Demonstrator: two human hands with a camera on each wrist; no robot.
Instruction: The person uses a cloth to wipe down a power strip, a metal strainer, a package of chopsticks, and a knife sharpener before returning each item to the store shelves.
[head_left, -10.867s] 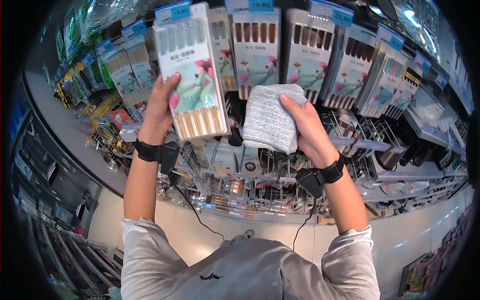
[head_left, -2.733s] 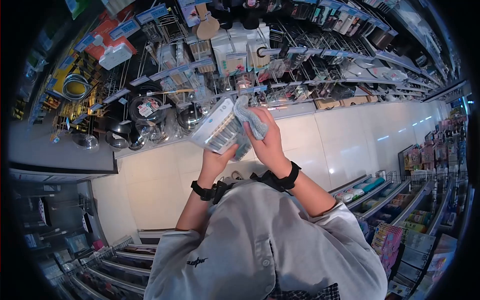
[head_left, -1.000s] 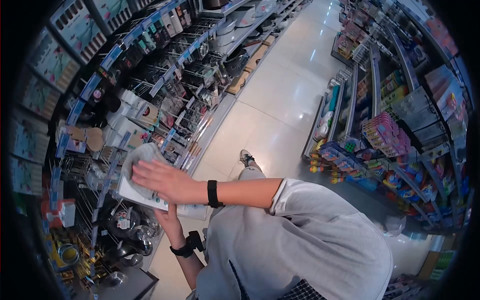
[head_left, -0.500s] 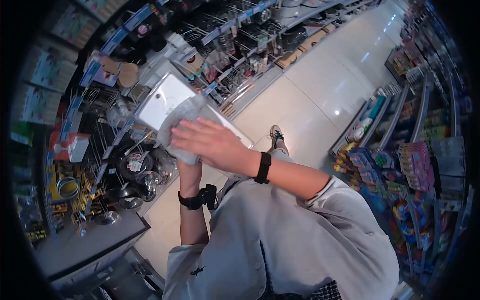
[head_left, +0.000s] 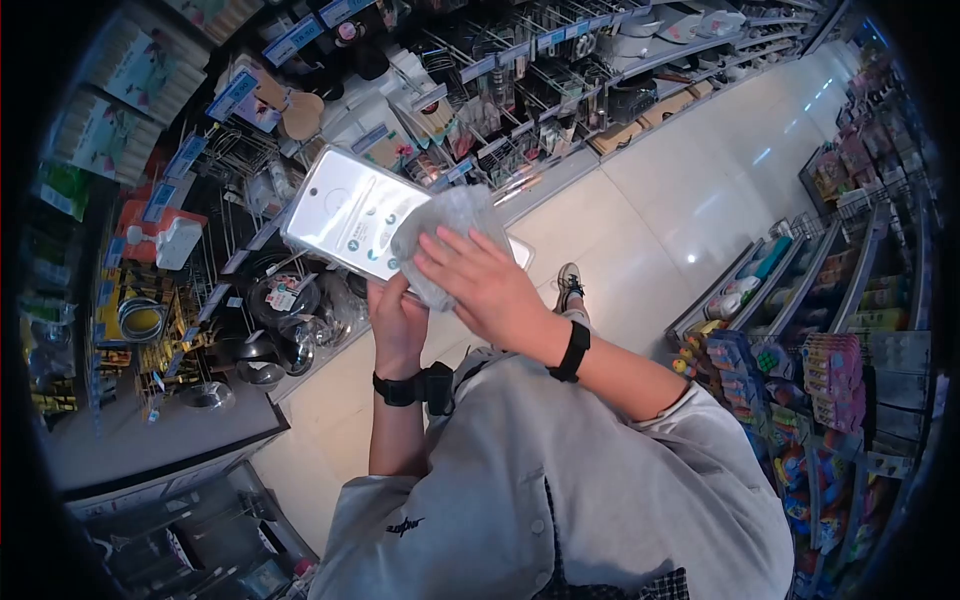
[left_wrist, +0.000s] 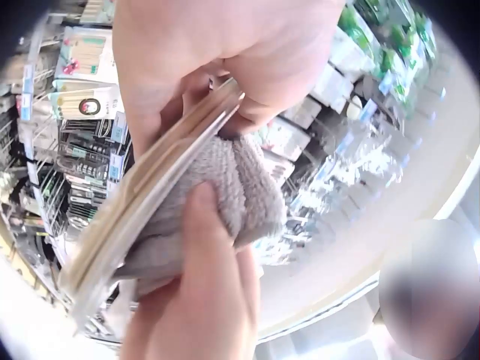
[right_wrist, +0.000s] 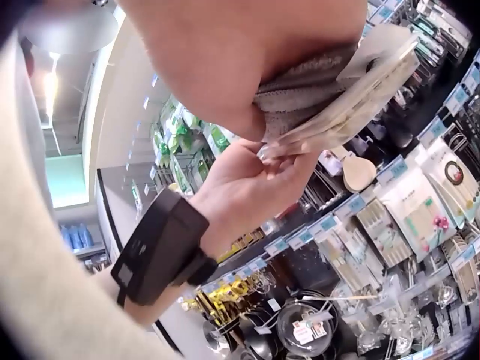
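Note:
In the head view a clear-fronted white package [head_left: 345, 215] is tilted in front of the person. The left hand [head_left: 397, 325] grips its lower edge; the left wrist view shows that hand [left_wrist: 225, 52] round the package [left_wrist: 150, 187], with pale sticks inside. A folded grey cloth [head_left: 440, 215] lies against the printed face under the right hand [head_left: 485, 290], whose fingers are straight and spread. The right wrist view has the cloth [right_wrist: 300, 94] pressed between the right palm and the package [right_wrist: 360, 105]; the left hand [right_wrist: 255, 187] is just below.
Racks with hanging kitchen goods, pans [head_left: 285, 295] and price tags stand beyond the hands. On the right is another shelf row with pink packs [head_left: 835, 380]. A tiled floor [head_left: 640, 235] runs between them, and a grey counter [head_left: 175, 435] is at the lower left.
The package and both hands have shifted right in the head view over the last second. The cloth has moved along the package, uncovering more of its printed face. The head view has turned.

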